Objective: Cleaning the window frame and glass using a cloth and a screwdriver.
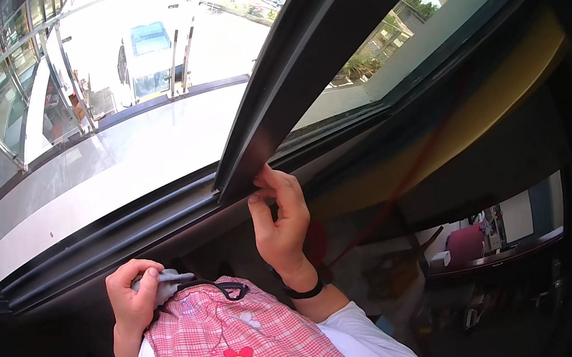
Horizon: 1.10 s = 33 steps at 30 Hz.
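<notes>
My left hand [131, 294] is closed around a crumpled grey cloth [164, 283], held just on my side of the window sill. My right hand [282, 220] is raised at the bottom corner of a dark sliding window sash [277, 91]. Its index fingertip touches the sash's lower face, while the thumb stands apart from it and nothing shows between them. Below the sash runs the window's bottom track [131, 229], with two parallel metal rails. A red checked apron [213, 335] with a flower patch covers my front, close beside the left hand.
Outside the opening lies a pale ledge [110, 180], with a glass and metal railing [57, 82] beyond it. A parked vehicle [151, 62] stands farther out in bright light. Inside, at the right, a mirror [512, 224] reflects a maroon object. A curved yellowish band [506, 100] runs below the window.
</notes>
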### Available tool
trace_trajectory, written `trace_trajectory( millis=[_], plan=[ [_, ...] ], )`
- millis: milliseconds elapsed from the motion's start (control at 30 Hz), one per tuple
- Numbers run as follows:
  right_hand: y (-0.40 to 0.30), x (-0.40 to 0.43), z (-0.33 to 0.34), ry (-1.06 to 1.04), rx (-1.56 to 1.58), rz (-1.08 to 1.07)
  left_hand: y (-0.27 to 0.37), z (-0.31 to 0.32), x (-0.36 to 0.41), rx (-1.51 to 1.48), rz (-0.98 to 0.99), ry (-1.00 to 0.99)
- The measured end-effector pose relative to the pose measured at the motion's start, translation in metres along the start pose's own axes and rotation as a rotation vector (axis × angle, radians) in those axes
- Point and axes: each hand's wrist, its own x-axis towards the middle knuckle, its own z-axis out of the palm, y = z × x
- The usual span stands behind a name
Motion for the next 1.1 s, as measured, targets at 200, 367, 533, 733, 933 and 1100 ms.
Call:
trace_trajectory(
  millis=[200,367,533,733,933,1100],
  plan=[
    [-0.016,-0.002,-0.001,-0.046,0.029,-0.002,0.009,-0.006,0.001,0.02,0.063,0.062],
    [-0.029,-0.006,0.002,-0.15,0.104,-0.027,0.027,-0.005,-0.001,0.063,0.091,0.157],
    [-0.039,-0.006,0.01,-0.241,0.154,-0.156,0.03,-0.003,-0.008,0.081,0.082,0.222],
    [-0.041,-0.014,0.025,-0.395,0.25,-0.218,0.021,0.0,-0.022,0.112,0.027,0.335],
    [-0.058,-0.032,0.062,-0.597,0.36,-0.264,0.008,-0.012,-0.037,0.243,-0.014,0.579],
    [-0.077,-0.04,0.098,-0.764,0.45,-0.314,0.001,-0.027,-0.038,0.23,-0.048,0.758]
  ],
)
